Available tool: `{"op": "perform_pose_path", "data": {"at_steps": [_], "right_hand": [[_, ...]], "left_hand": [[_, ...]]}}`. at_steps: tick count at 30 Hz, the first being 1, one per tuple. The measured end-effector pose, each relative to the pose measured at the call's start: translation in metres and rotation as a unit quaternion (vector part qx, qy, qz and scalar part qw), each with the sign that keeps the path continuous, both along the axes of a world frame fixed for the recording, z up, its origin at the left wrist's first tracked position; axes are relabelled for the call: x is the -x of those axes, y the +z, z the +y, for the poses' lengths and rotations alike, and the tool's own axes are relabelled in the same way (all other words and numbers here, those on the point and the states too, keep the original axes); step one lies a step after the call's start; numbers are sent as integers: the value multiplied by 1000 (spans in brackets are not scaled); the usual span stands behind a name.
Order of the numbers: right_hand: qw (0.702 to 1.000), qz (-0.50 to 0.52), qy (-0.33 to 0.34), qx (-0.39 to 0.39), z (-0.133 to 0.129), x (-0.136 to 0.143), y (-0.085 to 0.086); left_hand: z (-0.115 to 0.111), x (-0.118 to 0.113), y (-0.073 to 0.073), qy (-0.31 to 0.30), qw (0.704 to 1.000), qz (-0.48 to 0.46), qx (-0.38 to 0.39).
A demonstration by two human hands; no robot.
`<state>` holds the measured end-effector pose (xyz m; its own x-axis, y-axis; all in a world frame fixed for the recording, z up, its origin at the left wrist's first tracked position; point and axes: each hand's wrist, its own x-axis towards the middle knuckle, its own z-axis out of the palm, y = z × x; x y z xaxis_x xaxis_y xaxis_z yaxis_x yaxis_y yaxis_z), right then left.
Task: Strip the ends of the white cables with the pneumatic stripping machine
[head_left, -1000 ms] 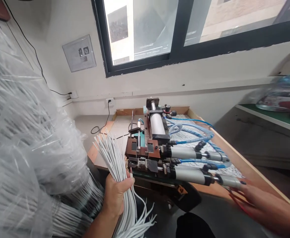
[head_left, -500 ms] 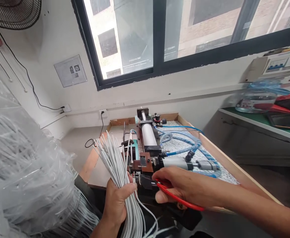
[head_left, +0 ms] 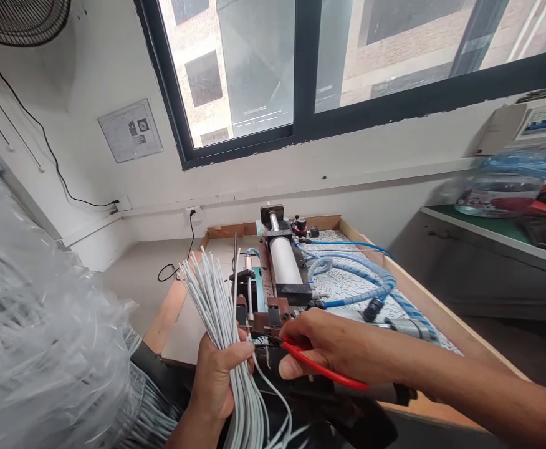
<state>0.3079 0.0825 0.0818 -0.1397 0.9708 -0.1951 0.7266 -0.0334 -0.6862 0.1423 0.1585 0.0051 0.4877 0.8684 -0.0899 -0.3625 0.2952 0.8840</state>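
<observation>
Bundle of pale wires (head_left: 214,305), held in the wrapped fingers of the left hand (head_left: 214,374) at the near edge of the tabletop (head_left: 183,325), left of the machine (head_left: 286,260), much as half a second earlier; red-handled tool (head_left: 333,375), held in the right hand (head_left: 317,340), had shifted leftward, its dark tip near the left thumb. A pale strip ran between machine and left edge; blue hoses (head_left: 385,285) lay toward the right edge; the right forearm crossed the near right corner.

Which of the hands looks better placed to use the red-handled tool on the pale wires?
Probably the right: the right hand holds the red-handled tool, whose dark end points toward the pale wires. The left hand is occupied, clasping those wires.
</observation>
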Motion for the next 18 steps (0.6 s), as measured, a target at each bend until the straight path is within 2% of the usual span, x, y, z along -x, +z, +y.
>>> {"op": "perform_pose_path", "data": {"at_steps": [4, 10, 18], "right_hand": [[1000, -5, 5, -9, 3, -3, -4], [999, -32, 10, -20, 8, -4, -9], [1000, -11, -16, -23, 12, 4, -11]], "left_hand": [[3, -1, 0, -21, 1000, -4, -10], [3, -1, 4, -6, 1000, 3, 8], [7, 1, -2, -16, 1000, -3, 2]]}}
